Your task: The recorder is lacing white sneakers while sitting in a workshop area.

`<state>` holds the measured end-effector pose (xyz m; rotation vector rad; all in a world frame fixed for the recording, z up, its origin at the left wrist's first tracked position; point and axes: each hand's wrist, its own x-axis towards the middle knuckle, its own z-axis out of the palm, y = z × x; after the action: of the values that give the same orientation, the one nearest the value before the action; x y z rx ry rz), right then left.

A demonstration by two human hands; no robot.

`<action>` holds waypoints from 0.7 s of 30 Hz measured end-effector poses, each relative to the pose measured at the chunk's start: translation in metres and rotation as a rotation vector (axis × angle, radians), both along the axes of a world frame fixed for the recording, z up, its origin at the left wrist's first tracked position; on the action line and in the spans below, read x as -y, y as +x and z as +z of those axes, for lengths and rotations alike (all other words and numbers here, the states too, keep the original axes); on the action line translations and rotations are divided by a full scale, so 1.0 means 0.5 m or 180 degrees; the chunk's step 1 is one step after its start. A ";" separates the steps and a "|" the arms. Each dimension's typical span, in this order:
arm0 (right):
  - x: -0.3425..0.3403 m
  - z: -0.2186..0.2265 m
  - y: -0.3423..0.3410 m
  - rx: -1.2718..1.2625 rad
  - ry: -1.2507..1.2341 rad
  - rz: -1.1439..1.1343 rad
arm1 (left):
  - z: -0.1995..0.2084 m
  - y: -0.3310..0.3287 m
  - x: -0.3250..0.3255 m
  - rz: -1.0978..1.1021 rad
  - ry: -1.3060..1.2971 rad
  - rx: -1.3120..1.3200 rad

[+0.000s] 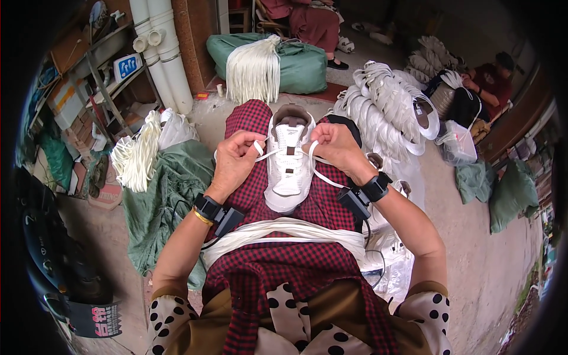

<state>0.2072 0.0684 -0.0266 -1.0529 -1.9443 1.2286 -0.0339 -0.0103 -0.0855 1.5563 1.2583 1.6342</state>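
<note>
A white sneaker [288, 188] lies on my lap, on a red and black checked apron [247, 180]. Its heel opening faces away from me and its toe points toward me. My left hand [236, 155] pinches a white shoelace [270, 154] at the shoe's left side. On the other side my right hand [338, 149] pinches a lace length [321, 177] that loops down over the apron. The laces run in to the eyelets near the tongue; which eyelets they pass through is too small to tell. A bundle of white laces [284, 228] lies across my lap.
Stacked white shoe uppers [378, 106] stand at the right. White laces hang over a green sack [305, 71] ahead; more laces [135, 157] rest on green cloth [168, 195] at the left. A person [494, 86] sits at the far right, another [310, 26] at the back.
</note>
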 end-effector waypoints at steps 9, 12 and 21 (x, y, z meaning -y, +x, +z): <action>0.002 0.012 0.005 0.0275 0.0108 0.0075 | -0.002 0.001 0.005 -0.0090 0.0073 0.0101; 0.001 0.010 0.007 0.0290 0.0129 0.0120 | -0.002 -0.001 0.009 -0.0156 0.0077 0.0086; -0.004 -0.008 0.010 0.0203 0.0265 0.0143 | 0.009 0.012 0.018 -0.0004 -0.0090 -0.0145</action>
<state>0.2122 0.0702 -0.0307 -1.0224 -2.0595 1.1400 -0.0280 -0.0194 -0.0811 1.5852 1.2981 1.5816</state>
